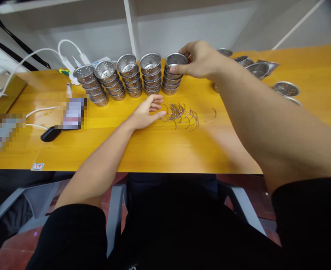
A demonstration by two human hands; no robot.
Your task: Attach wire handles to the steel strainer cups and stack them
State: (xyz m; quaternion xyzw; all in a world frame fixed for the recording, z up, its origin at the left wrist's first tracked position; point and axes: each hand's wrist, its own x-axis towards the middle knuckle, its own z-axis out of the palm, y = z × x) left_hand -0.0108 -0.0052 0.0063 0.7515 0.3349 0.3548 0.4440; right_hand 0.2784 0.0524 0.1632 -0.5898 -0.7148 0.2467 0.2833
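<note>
Several stacks of perforated metal cups stand in a row along the back of the yellow table. My right hand grips the rim of the top metal cup on the rightmost stack of that row, thumb in front and fingers behind. My left hand rests near the table, fingers apart and nothing in it. Its thumb tip reaches the left edge of a loose pile of thin curved metal wires. One single curved wire lies apart to the right.
More metal cups and round metal pieces lie at the right, partly behind my right arm. At the left are a phone, a black object, white cables and a box. A shelf panel stands behind.
</note>
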